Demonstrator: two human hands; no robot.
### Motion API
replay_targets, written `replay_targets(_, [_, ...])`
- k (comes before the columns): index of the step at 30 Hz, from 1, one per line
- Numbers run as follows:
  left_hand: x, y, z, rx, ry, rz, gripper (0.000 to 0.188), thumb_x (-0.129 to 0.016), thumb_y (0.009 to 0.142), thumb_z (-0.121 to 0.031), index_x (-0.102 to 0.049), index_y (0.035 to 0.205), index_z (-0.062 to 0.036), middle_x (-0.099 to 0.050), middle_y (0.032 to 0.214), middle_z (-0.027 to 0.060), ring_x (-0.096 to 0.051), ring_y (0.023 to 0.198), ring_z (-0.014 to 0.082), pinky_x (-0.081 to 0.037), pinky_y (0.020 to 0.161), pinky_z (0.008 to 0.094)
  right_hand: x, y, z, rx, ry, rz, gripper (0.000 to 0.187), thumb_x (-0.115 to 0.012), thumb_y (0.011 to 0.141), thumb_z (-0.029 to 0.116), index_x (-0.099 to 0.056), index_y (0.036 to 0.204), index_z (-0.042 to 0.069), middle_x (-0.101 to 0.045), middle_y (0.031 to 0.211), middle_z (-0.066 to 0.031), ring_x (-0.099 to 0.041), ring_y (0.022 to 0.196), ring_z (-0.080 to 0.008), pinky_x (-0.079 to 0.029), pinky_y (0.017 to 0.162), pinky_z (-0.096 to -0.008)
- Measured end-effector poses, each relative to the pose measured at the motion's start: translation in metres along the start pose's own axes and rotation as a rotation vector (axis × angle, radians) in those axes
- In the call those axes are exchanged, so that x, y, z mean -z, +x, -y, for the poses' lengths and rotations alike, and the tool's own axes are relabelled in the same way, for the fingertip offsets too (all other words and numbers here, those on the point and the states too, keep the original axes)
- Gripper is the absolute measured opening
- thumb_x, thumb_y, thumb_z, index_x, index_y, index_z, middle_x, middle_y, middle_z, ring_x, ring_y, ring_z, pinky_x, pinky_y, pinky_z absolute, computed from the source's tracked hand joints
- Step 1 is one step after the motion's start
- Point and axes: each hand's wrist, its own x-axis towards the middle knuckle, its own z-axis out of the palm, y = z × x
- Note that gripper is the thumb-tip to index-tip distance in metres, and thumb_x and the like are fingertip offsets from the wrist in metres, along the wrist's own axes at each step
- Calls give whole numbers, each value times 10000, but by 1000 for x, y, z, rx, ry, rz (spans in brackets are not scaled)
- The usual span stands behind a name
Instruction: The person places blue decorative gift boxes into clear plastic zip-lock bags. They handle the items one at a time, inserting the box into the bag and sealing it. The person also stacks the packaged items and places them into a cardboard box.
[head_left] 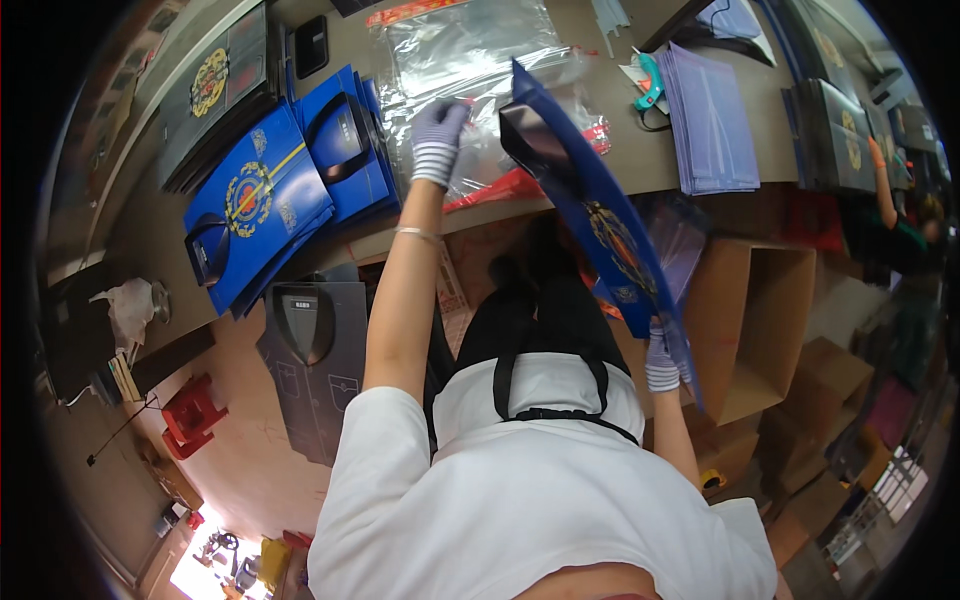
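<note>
My right hand (663, 358), in a striped grey-and-white glove, grips the lower end of a blue paper gift bag (610, 225). The bag is tilted edge-on beside my right thigh, its dark ribbon handle (540, 145) uppermost over the table's edge. A gold emblem marks its face. My left hand (438, 128), gloved the same way, is over a pile of clear plastic bags (475, 75) with red printed edges. Its fingers are curled in, and whatever they may pinch is hidden.
Blue gift bags (265, 185) lie stacked at the left, by black boxes (225, 95) and a phone (311, 46). Purple sheets (710, 120) and a teal tool (650, 80) lie at right. An open carton (735, 330) stands below. Another person (885, 190) works at far right.
</note>
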Motion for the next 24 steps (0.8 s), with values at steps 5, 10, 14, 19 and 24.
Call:
replay_targets(5, [33, -16, -57, -280, 209, -44, 188, -680, 767, -164, -614, 861, -15, -632, 739, 82, -582, 665, 137, -476, 654, 261, 21, 16, -21, -88, 31, -60, 271, -640, 836, 199, -603, 1012, -4, -618, 919, -77, -562, 796, -161, -463, 747, -300])
replay_targets(10, [10, -26, -8, 97, 22, 255, 176, -614, 795, -72, -621, 919, 53, -663, 781, 105, -635, 700, 155, -503, 651, 252, 121, 50, 8, -271, 193, 8, 288, -640, 830, 172, -583, 1026, -31, -592, 976, -75, -531, 859, -165, -452, 775, -320])
replay_targets(14, [-26, -19, 53, 357, -60, 257, 152, -608, 786, -65, -638, 879, 52, -667, 747, 98, -629, 614, 133, -516, 563, 257, 139, 40, 10, -85, -1, 9, 289, -638, 832, 168, -583, 1035, -30, -599, 959, -72, -550, 836, -161, -453, 748, -297])
replay_targets(19, [-44, -16, 43, 357, 396, 298, 168, -614, 767, -142, -676, 859, -16, -664, 726, 131, -636, 603, 191, -517, 588, 291, 52, 29, 45, 230, -108, 20, 280, -622, 826, 114, -602, 1081, 0, -642, 900, -83, -586, 752, -138, -465, 708, -244])
replay_targets(24, [-19, -10, 11, -120, 211, -270, 159, -592, 767, -181, -681, 826, -63, -650, 724, 125, -615, 637, 208, -479, 640, 301, 27, 29, 23, 214, 21, 130, 277, -567, 840, 36, -605, 1114, 38, -660, 884, -106, -615, 738, -127, -483, 668, -243])
